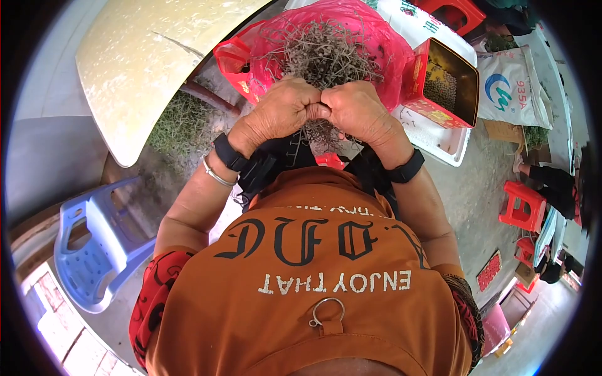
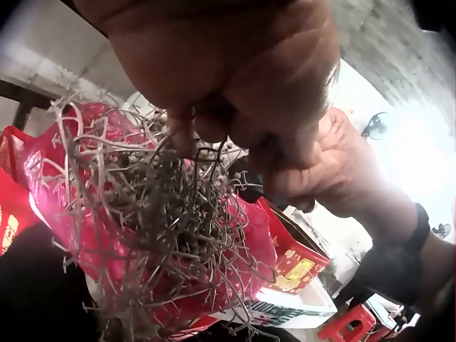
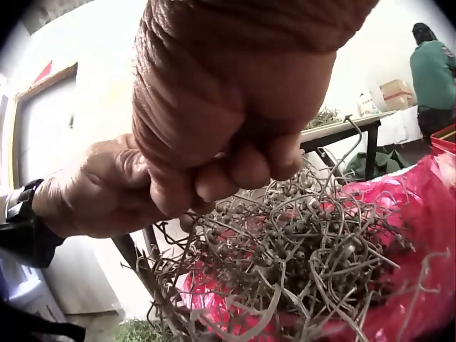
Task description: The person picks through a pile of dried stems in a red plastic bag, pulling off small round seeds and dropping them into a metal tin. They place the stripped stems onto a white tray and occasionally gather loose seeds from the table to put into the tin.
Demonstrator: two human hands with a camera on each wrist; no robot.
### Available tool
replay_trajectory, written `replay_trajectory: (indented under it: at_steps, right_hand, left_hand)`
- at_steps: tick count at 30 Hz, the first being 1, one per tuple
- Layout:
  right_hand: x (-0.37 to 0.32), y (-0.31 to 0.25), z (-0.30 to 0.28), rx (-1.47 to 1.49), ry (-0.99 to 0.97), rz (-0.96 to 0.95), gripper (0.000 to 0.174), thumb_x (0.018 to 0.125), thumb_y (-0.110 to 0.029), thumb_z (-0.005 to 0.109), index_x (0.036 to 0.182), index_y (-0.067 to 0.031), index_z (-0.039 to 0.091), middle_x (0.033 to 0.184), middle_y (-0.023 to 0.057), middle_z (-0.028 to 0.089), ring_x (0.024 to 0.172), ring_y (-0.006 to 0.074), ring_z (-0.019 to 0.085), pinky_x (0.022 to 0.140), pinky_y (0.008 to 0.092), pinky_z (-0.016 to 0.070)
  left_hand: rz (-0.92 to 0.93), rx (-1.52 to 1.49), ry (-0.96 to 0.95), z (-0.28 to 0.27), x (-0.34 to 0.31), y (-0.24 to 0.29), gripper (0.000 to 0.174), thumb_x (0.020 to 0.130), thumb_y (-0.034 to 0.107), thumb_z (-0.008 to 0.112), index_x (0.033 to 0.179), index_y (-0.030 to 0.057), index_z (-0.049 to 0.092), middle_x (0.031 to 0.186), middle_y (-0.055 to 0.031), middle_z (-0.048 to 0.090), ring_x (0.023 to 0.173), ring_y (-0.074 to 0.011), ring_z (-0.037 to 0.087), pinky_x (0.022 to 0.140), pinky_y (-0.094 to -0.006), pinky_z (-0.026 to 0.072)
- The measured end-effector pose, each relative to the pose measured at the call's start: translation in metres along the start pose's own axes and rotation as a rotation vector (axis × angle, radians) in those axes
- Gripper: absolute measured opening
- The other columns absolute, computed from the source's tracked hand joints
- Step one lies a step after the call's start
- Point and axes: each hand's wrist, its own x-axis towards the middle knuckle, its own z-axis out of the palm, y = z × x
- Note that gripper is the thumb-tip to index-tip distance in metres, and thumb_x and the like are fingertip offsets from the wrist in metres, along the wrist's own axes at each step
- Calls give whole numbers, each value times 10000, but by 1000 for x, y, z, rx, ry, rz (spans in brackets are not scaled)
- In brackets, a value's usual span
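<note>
A heap of dry grey stems (image 1: 323, 53) with small round buds fills a red plastic bag (image 1: 370, 31) in front of me. My left hand (image 1: 282, 109) and right hand (image 1: 357, 109) meet knuckle to knuckle just over the near edge of the heap. Both have their fingers curled and pinch a clump of stems (image 1: 323, 128) that hangs below them. The left wrist view has the left hand (image 2: 214, 78) gripping stems (image 2: 164, 206) above the bag (image 2: 107, 242). From the right wrist, the right hand (image 3: 228, 121) is seen gripping stems (image 3: 292, 242) beside the left hand (image 3: 100, 189).
A red tin box (image 1: 448, 81) with small dark bits stands right of the bag on a white tray (image 1: 439, 141). A pale round table (image 1: 144, 56) is at the left, a blue plastic chair (image 1: 94, 244) near left. Red stools (image 1: 520, 207) and a white sack (image 1: 511, 91) lie right.
</note>
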Motion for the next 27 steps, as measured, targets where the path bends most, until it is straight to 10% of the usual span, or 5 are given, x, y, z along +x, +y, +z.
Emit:
replay_trajectory:
  at_steps: [7,21,27]
  right_hand:
    - [0,6,-4,178,60,-182,178,697,-196,592,600,-61,529,578,115,545,565,322,560,509,406,439]
    - [3,-15,9,-35,22,67,116,630,-178,561,608,-77,614,593,127,592,607,311,603,552,395,481]
    - [5,2,15,238,156,-82,162,681,-201,566,608,-60,598,600,142,590,599,321,594,542,395,471]
  left_hand:
    - [-100,-288,11,11,-11,-5,170,774,189,602,697,42,568,640,-103,542,646,-300,527,640,-372,420]
    - [25,11,136,15,-18,-7,138,773,126,576,691,16,561,598,-75,493,571,-224,483,565,-305,403]
    - [-455,-699,-27,9,-22,-6,148,786,119,583,686,17,543,600,-22,459,585,-132,470,564,-276,387]
